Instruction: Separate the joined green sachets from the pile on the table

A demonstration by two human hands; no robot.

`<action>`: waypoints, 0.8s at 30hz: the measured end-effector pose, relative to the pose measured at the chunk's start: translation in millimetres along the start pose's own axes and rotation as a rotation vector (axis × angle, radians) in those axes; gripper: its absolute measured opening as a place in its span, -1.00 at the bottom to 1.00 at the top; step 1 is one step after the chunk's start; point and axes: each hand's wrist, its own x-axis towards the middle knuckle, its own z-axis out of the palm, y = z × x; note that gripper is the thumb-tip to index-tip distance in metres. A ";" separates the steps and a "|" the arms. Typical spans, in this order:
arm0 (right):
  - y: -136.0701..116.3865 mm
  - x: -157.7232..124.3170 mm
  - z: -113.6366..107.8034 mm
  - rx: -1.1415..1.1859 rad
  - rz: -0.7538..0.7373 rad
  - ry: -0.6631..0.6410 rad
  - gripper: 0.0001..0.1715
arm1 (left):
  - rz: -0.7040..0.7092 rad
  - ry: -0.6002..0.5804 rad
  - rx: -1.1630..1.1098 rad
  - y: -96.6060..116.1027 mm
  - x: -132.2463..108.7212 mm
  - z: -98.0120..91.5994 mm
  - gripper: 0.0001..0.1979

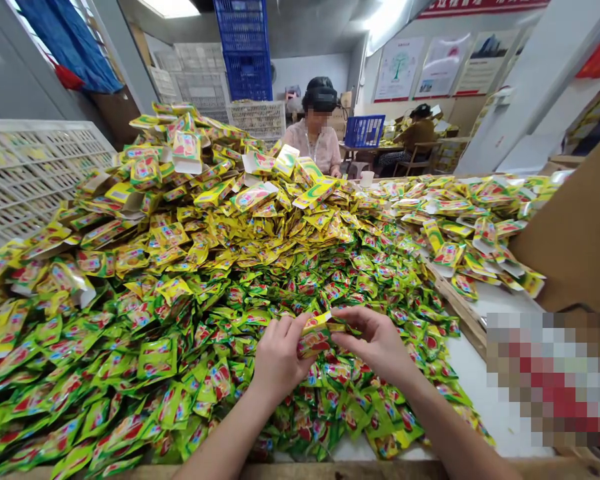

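My left hand [283, 353] is closed around a small yellow, green and red printed box [314, 340], with its thumb and fingers along the near end. My right hand [373, 337] has its thumb and index finger bent about the box's other end, where a pale flap shows at the top. Whether anything is inside the box I cannot see. Below and around both hands lies a thick heap of small green sachets [157, 359] with red prints.
Behind the sachets rises a mound of yellow cartons [187, 150], many with raised flaps. More cartons [485, 233] lie beyond a wooden strip [457, 303]. A white crate [30, 180] stands left, a cardboard sheet [575, 227] right. A person [315, 140] sits opposite; another sits farther back.
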 end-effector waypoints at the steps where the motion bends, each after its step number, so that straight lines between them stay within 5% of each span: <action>1: 1.8 -0.4 3.0 0.047 0.016 0.045 -0.69 | -0.026 0.013 -0.033 1.1 -1.6 0.3 -0.56; 9: 12.6 -8.4 14.1 -0.260 -0.244 0.362 -0.82 | -0.094 0.086 -0.146 7.9 -5.3 2.2 -0.56; 15: 13.1 -8.8 11.8 -0.289 -0.109 0.221 -0.73 | -0.102 0.073 -0.148 5.8 -4.1 4.5 -0.59; 24: 16.9 -16.6 22.6 -0.227 -0.128 0.181 -0.76 | -0.133 0.095 -0.161 15.5 -7.2 8.9 -0.56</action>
